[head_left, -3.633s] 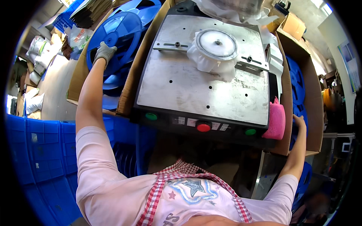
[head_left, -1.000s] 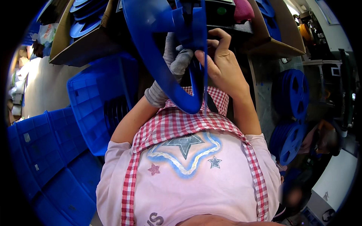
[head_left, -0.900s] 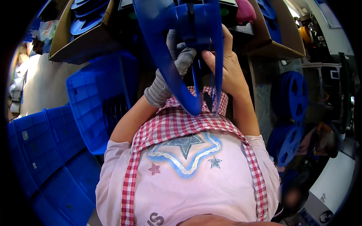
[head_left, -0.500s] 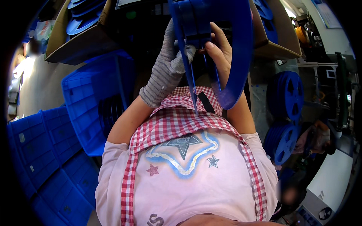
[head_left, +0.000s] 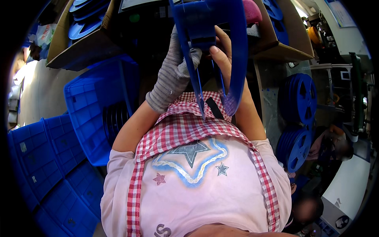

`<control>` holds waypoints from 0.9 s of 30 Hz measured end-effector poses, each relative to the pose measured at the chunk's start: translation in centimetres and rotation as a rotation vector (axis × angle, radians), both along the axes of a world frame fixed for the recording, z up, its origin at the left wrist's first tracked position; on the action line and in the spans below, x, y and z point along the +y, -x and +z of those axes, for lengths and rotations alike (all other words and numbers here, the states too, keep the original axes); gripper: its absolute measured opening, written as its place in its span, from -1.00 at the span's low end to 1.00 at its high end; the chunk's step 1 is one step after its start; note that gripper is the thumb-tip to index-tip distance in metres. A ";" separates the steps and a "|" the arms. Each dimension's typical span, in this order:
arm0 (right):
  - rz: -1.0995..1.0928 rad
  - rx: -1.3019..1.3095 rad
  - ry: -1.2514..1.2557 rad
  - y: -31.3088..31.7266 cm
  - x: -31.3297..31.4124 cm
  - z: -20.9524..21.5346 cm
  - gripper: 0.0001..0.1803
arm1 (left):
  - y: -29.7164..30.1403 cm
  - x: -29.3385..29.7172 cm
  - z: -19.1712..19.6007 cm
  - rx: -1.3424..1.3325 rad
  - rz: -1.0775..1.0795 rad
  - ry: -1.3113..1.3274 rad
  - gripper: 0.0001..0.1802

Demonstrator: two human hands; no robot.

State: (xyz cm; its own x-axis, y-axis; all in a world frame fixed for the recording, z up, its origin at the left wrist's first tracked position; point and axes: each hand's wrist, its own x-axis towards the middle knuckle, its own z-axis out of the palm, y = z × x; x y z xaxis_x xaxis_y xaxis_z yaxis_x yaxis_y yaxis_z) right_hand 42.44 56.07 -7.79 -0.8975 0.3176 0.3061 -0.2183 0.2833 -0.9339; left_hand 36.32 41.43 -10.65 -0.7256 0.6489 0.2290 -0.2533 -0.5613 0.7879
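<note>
Shifted slightly leftward since the preceding frame, the blue reel (head_left: 239, 59) stands edge-on above the apron (head_left: 177, 126), gloved left hand (head_left: 173, 73) and bare right hand (head_left: 222, 59) curled at its hub (head_left: 201, 27), apparently adjusting it, which next calls for steady, matched grips.

Over on your left, an open blue crate (head_left: 85, 104) stands beside large ribbed blue crates (head_left: 49, 144), and a pale plastic bag (head_left: 45, 33) lies just outside a cardboard box (head_left: 79, 53). To your right, an orange coil (head_left: 314, 35) sits among dark clutter — possibly cord, though it's too small to tell. Lower down, a co-worker (head_left: 318, 144) is near a white tabletop (head_left: 347, 181).
</note>
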 end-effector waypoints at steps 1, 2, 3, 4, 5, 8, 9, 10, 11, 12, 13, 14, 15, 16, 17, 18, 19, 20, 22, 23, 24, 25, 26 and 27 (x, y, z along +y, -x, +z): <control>0.002 0.017 -0.015 0.1 0.1 -0.3 -0.38 | -0.1 0.1 0.1 0.063 0.048 0.056 -0.15; 0.001 -0.003 -0.009 0.1 0.1 -0.1 -0.38 | -0.2 0.1 0.2 0.127 0.096 0.112 -0.17; 0.000 -0.023 -0.003 -0.1 0.0 0.2 -0.37 | -0.2 0.2 0.2 0.190 0.145 0.169 -0.18; -0.003 -0.043 0.003 -0.2 0.1 0.4 -0.37 | -0.3 0.1 0.7 0.171 0.126 0.195 -0.16; 0.010 -0.026 -0.004 -0.1 0.2 0.5 -0.37 | -0.3 0.1 1.5 0.151 0.108 0.222 -0.14; 0.024 -0.039 0.015 -0.3 0.0 1.2 -0.36 | -0.3 0.1 2.9 0.254 0.141 0.368 -0.12; 0.012 -0.031 -0.005 -0.3 0.0 1.0 -0.36 | -0.3 0.1 3.0 0.273 0.145 0.392 -0.12; 0.005 -0.024 -0.023 -0.1 0.0 0.8 -0.35 | -0.3 0.1 2.8 0.276 0.159 0.358 -0.13; 0.004 -0.032 -0.049 -0.1 0.0 1.1 -0.33 | -0.1 0.1 2.1 0.304 0.164 0.295 -0.13; 0.011 -0.039 -0.020 0.1 0.0 0.9 -0.33 | 0.1 0.1 1.4 0.333 0.167 0.230 -0.13; 0.013 -0.046 0.009 0.2 0.0 0.7 -0.33 | 0.2 0.2 0.8 0.360 0.164 0.165 -0.13; 0.016 -0.046 0.022 0.2 0.0 0.9 -0.36 | 0.3 0.0 0.4 0.288 0.110 0.163 -0.13; 0.014 -0.038 0.014 0.2 0.0 0.8 -0.36 | 0.3 0.0 0.3 0.254 0.095 0.163 -0.12; 0.016 -0.029 0.006 0.4 0.0 0.6 -0.37 | 0.3 -0.1 0.3 0.221 0.084 0.161 -0.12; 0.018 -0.019 -0.002 0.5 -0.1 0.5 -0.38 | 0.3 0.1 0.7 0.226 0.113 0.160 -0.11; 0.004 -0.011 0.000 0.5 -0.5 0.8 -0.39 | 0.3 0.0 0.8 0.250 0.134 0.188 -0.12; 0.001 -0.016 -0.011 0.5 -0.5 0.8 -0.38 | 0.4 0.1 0.9 0.275 0.154 0.215 -0.13; -0.002 -0.022 -0.022 0.5 -0.5 0.8 -0.38 | 0.5 0.0 0.8 0.317 0.167 0.271 -0.15; 0.020 -0.044 -0.073 0.4 0.3 1.1 -0.35 | 0.5 -0.4 0.6 0.311 0.135 0.298 -0.20; 0.005 -0.021 -0.192 0.2 0.6 1.7 -0.31 | 0.3 -0.8 0.4 0.261 0.091 0.284 -0.22; 0.034 -0.038 -0.265 -0.3 1.0 2.8 -0.28 | 0.3 -1.3 0.4 0.228 0.062 0.272 -0.24; 0.056 -0.048 -0.342 -0.6 1.4 4.4 -0.25 | 0.4 -1.7 0.6 0.194 0.035 0.249 -0.27; 0.050 -0.099 -0.456 -0.9 2.0 5.8 -0.20 | 0.6 -1.7 0.7 0.170 0.016 0.228 -0.29; 0.029 -0.073 -0.578 -0.9 2.7 6.7 -0.18 | 0.9 -1.3 0.8 0.159 0.005 0.208 -0.32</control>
